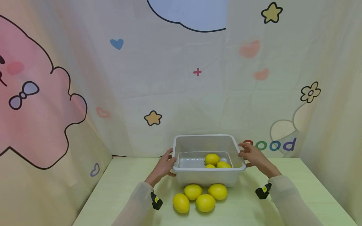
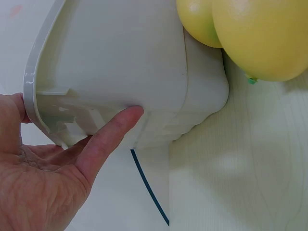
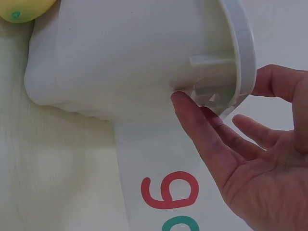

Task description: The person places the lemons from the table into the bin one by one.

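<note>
A white plastic bin stands on the table with lemons inside, three of them visible. My left hand is at the bin's left end, fingers and thumb around the rim; in the left wrist view one fingertip presses the wall below the rim. At the opposite end, my right hand holds the rim in a similar way, its thumb partly behind the rim in the right wrist view. Several more lemons lie on the table just in front of the bin.
The pale wood-grain table reaches back to a printed cloth backdrop, which hangs close behind the bin. Cloth also hangs along both sides. A small black device sits at the left wrist, another at the right.
</note>
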Available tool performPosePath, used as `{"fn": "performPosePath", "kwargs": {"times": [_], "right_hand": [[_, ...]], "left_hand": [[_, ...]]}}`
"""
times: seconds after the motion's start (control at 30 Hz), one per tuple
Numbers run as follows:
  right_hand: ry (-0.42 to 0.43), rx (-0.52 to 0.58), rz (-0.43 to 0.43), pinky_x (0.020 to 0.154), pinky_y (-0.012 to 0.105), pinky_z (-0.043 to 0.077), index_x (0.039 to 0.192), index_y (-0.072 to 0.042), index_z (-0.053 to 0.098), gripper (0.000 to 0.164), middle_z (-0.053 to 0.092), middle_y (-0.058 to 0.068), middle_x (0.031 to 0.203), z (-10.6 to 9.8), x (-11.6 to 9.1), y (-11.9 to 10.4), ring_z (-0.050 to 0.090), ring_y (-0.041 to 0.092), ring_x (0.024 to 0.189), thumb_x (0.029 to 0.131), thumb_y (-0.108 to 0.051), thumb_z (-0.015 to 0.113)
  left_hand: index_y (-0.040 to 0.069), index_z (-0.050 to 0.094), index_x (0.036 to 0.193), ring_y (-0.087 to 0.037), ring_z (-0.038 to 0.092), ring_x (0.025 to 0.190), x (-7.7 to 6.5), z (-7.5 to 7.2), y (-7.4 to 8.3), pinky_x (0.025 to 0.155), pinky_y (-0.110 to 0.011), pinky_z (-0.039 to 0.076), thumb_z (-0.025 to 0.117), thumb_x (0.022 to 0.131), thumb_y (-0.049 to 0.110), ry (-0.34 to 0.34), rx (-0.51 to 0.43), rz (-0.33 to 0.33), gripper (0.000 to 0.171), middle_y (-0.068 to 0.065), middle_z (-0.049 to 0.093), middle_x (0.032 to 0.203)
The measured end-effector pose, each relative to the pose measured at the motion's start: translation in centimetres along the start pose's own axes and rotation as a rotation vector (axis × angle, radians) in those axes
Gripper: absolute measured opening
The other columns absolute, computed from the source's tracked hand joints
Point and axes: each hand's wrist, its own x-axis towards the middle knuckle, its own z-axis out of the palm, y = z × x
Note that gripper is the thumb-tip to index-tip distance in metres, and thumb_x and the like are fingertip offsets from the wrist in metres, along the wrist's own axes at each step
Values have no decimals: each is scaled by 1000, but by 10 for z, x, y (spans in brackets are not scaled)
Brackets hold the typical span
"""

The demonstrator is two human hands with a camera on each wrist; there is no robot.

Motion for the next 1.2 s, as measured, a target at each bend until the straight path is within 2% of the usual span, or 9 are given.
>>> {"fn": "performPosePath", "kwargs": {"times": [0.17,0.5,0.9,1.07,1.2], "right_hand": [[-31,74,34,81,45,56,145,-8,25,60,39,27,141,0,1,10,54,41,115,93,-24,51],[-42,154,74,83,45,55,147,-13,24,63,36,25,143,-1,-1,14,55,40,116,93,-27,53],[-63,199,54,82,43,56,148,-15,22,64,37,26,143,-2,-2,17,54,42,117,93,-30,52],[-69,207,49,82,43,56,148,-15,22,63,36,26,144,-2,-2,18,51,44,120,94,-29,51],[-78,214,44,82,43,56,148,-15,22,60,32,25,146,-2,-1,19,48,46,122,96,-27,49]], "left_hand": [[25,21,148,-45,51,118,15,1,-21,59,-44,58,43,96,31,21,3,-1,57,-20,39,144],[25,21,148,-45,52,117,15,1,-21,59,-43,58,43,96,32,20,8,0,57,-19,39,144],[24,21,148,-40,54,115,15,0,-20,60,-44,58,43,96,32,22,16,7,57,-20,39,143],[22,20,149,-40,55,114,16,1,-21,61,-46,58,43,95,32,33,16,-8,59,-20,40,143],[22,23,148,-41,53,117,17,0,-22,63,-43,58,47,94,32,45,26,-20,60,-19,39,144]]}}
